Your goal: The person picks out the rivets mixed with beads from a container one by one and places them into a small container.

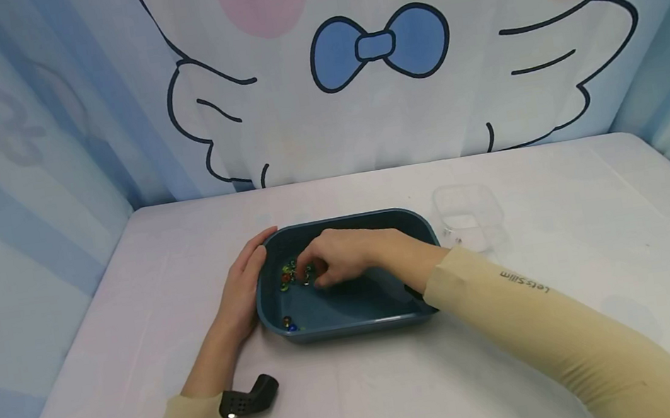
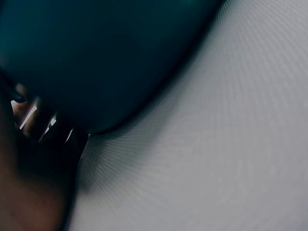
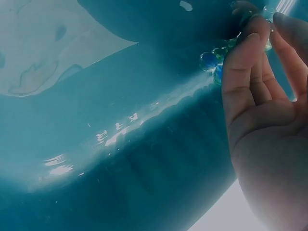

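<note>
A dark teal plastic tub (image 1: 352, 329) with rounded corners stands on the table. My left hand (image 1: 240, 290) lies along its left end, fingers fairly straight against the outside wall and thumb at the rim. In the left wrist view, those fingers (image 2: 36, 122) sit beside the tub's side (image 2: 120, 62). My right hand (image 1: 342, 258) reaches inside the tub, fingers and thumb curled together at some glass marbles (image 1: 288, 274). From the right wrist, a clear glassy piece shows between the fingertips, close to blue and green marbles (image 3: 209, 60); the fingers partly hide it.
A few more marbles (image 1: 290, 324) lie in the tub's near left corner. Behind the tub at its right is a clear plastic box (image 1: 470, 211) with small things by its near side. A printed curtain (image 1: 386, 116) hangs beyond the table's back edge.
</note>
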### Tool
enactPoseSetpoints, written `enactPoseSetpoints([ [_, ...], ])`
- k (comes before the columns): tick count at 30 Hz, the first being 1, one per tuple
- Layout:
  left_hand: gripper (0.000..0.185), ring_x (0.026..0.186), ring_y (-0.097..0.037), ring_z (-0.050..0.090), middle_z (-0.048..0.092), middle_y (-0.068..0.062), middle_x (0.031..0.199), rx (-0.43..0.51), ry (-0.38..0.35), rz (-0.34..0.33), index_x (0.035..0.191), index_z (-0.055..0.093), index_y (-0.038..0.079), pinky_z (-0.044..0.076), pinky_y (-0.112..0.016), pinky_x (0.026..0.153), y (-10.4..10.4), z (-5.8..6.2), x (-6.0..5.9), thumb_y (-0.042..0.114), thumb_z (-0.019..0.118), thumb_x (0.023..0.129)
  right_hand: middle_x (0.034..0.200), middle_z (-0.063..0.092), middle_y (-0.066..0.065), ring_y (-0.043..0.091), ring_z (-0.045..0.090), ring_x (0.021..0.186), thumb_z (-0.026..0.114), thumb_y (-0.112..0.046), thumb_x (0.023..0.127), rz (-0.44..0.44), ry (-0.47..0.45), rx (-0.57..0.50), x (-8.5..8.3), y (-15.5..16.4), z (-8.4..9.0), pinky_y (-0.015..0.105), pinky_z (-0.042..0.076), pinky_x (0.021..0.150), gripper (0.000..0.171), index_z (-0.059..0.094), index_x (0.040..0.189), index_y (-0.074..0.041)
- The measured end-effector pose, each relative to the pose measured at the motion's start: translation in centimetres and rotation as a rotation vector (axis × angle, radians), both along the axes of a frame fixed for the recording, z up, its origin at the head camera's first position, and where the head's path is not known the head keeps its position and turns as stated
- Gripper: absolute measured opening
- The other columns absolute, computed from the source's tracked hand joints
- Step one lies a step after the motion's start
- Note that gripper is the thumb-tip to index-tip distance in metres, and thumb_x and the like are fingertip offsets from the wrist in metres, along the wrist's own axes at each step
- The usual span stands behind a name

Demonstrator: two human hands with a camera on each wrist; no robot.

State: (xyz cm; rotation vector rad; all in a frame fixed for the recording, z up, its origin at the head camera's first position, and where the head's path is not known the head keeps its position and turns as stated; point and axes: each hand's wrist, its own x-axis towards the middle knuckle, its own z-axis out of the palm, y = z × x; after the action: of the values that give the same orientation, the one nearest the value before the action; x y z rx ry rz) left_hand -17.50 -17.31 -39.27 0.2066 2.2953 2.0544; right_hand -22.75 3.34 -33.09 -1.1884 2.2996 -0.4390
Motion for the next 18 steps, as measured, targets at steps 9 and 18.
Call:
enactPoseSetpoints([
  [9, 0.046, 0.142, -0.022, 0.037, 0.043, -0.006, 0.154, -0.006, 0.003, 0.004, 0.152, 0.044, 0.016, 0.026, -0.044, 0.118, 0.04, 0.04, 0.03, 0.033, 0.033, 0.112, 0.092, 0.065, -0.004, 0.012, 0.059, 0.081, 0.069, -0.014, 0.097, -0.010, 0.015, 0.016, -0.03, 0.11, 0.02, 0.026, 0.050, 0.073, 0.012, 0.072, 0.109, -0.015],
  [18, 0.046, 0.142, -0.018, 0.037, 0.044, -0.003, 0.154, -0.003, -0.001, 0.009, 0.153, 0.044, 0.017, 0.026, -0.041, 0.118, -0.01, 0.07, 0.12, 0.034, 0.033, 0.112, 0.088, 0.065, -0.004, 0.012, 0.060, 0.078, 0.072, -0.014, 0.095, -0.021, 0.020, 0.011, 0.10, 0.11, -0.01, 0.025, 0.051, 0.071, 0.008, 0.072, 0.103, -0.015],
])
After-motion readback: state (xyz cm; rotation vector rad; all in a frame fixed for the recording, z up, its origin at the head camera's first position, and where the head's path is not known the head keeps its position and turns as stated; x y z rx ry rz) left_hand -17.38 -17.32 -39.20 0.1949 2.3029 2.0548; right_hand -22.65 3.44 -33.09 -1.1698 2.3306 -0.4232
